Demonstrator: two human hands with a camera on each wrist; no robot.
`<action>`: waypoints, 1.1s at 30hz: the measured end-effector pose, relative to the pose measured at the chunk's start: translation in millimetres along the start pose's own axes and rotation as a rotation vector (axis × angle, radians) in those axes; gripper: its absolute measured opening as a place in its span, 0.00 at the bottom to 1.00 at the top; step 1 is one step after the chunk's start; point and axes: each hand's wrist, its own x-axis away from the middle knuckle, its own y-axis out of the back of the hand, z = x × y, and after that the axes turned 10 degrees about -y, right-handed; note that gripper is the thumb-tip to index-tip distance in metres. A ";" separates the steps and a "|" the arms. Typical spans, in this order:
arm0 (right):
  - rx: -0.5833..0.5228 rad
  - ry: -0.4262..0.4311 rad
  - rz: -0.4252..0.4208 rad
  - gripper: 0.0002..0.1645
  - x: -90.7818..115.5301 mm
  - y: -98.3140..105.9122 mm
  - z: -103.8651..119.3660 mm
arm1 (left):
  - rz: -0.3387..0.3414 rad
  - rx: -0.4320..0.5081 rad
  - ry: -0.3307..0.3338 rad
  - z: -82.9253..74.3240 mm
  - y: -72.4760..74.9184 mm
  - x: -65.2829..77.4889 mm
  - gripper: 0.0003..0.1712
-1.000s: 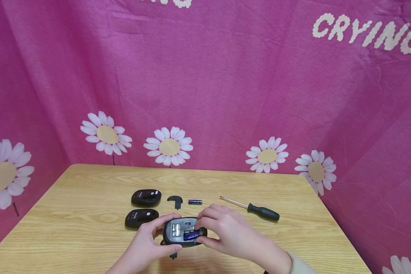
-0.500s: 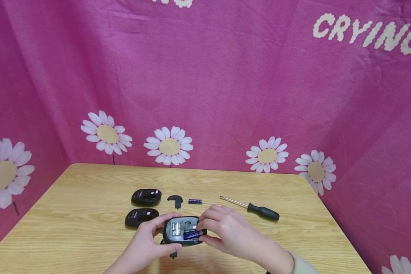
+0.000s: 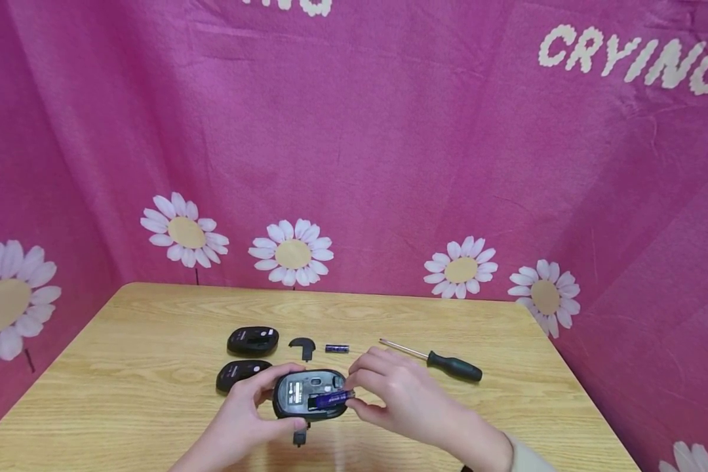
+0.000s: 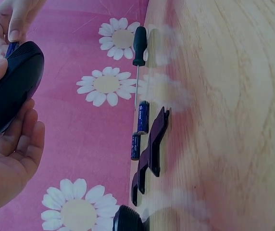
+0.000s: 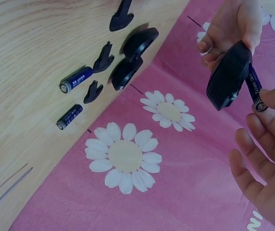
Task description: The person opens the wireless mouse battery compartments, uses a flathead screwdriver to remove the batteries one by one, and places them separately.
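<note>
My left hand (image 3: 242, 410) grips an upturned black computer mouse (image 3: 293, 395) by its sides, above the table. Its underside faces up, showing a white label and an uncovered battery slot. A blue battery (image 3: 332, 399) slants out of that slot, one end raised. Finger and thumb of my right hand (image 3: 398, 390) pinch the raised end. From the right wrist view the battery (image 5: 254, 89) sticks out from the mouse (image 5: 229, 77) toward my right fingertips. In the left wrist view the mouse's rounded back (image 4: 19, 86) hides most of the battery.
Two more black mice (image 3: 252, 340) lie upside down at the left. Several black battery covers (image 5: 104, 57) and two blue batteries (image 5: 75, 79) rest on the wooden table (image 3: 153, 406). A screwdriver (image 3: 454, 366) with a dark handle lies at the right. A pink daisy-print cloth (image 3: 354, 144) hangs behind.
The battery's right end has risen out of the slot between my right fingertips. My left hand has shifted the mouse slightly left, away from the right hand.
</note>
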 end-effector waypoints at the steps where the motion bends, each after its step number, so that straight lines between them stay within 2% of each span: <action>1: 0.001 0.001 -0.012 0.10 -0.3 0.7 -0.5 | -0.002 -0.004 -0.006 0.6 1.0 0.5 0.37; 9: -0.017 -0.058 -0.024 0.10 2.4 1.8 -5.1 | -0.025 -0.023 -0.031 6.9 11.8 4.7 0.37; 13: -0.010 -0.094 -0.024 0.10 5.1 -1.5 -7.7 | -0.042 -0.037 -0.019 10.1 17.4 7.9 0.36; 19: -0.010 -0.125 -0.023 0.10 11.4 -12.4 -13.1 | -0.043 -0.051 0.142 12.8 28.2 15.0 0.38; 22: -0.014 -0.128 -0.032 0.10 17.9 -21.4 -15.4 | -0.022 -0.069 0.201 16.1 35.2 18.7 0.40; 28: -0.012 -0.164 -0.025 0.10 30.7 -40.1 -17.8 | 0.050 -0.160 0.210 26.2 48.8 22.0 0.41; 33: -0.013 -0.242 0.044 0.09 40.4 -53.9 -18.1 | 0.109 -0.217 0.197 37.1 59.4 24.2 0.39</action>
